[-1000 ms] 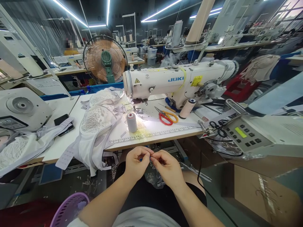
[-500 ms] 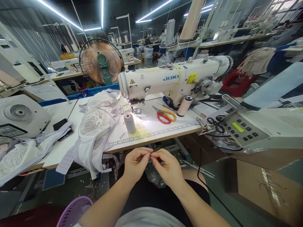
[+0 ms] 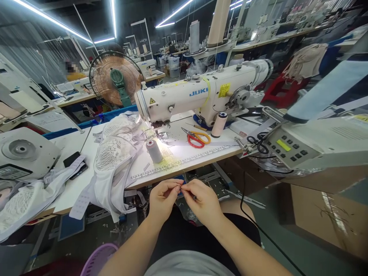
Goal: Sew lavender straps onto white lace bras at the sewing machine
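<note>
Over my lap, just in front of the table edge, my left hand and my right hand meet at the fingertips. Both are closed in a pinch. Whatever lies between the fingers is too small to make out; a thin thread seems to rise just above them. Beyond the hands, a grey thread spool stands tilted in the view by the needle of the white sewing machine. Red-and-orange-handled scissors lie to its right. White lace bras are heaped on the left, hanging over the edge.
A pale pink thread spool stands behind the scissors. At right are a control box and a cardboard box. A black phone lies at left, a fan stands behind, and a purple basket sits below.
The view has turned slightly, so the table and machine sit a little further left. My two hands stay pinched together in nearly the same place.
</note>
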Demonstrator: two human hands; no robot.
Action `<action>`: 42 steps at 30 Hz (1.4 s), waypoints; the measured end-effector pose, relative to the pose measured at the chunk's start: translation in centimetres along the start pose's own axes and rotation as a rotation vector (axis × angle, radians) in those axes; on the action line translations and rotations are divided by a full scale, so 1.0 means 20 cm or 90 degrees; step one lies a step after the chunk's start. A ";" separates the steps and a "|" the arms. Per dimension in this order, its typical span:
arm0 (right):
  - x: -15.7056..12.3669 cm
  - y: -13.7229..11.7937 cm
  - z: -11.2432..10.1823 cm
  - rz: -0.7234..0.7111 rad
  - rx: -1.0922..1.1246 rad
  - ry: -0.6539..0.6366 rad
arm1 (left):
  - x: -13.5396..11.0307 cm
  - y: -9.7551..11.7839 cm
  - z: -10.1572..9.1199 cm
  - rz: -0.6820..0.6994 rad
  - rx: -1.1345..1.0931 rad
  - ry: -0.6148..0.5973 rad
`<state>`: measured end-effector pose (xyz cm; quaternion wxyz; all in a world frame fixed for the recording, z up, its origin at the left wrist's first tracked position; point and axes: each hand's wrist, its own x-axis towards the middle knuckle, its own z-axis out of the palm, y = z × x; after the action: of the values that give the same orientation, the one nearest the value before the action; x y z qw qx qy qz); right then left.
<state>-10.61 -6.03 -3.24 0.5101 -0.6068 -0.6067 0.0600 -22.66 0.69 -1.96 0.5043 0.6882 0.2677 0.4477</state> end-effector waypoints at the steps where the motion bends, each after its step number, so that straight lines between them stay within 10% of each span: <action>1: 0.00 0.00 0.00 0.000 -0.011 -0.002 | 0.00 0.00 0.00 -0.002 0.000 -0.001; 21: -0.02 0.01 0.00 -0.013 -0.127 -0.053 | 0.01 0.00 0.02 -0.084 -0.051 -0.006; 32: -0.03 0.03 0.00 0.011 -0.145 -0.104 | 0.05 -0.02 0.01 -0.339 -0.309 0.037; 42: -0.03 0.02 -0.02 -0.003 -0.120 -0.071 | 0.05 -0.03 0.00 -0.283 -0.226 0.062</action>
<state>-10.21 -6.69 -3.54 0.4163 -0.6465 -0.6383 0.0351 -22.12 1.76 -2.17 0.6895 0.4909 0.3534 0.3985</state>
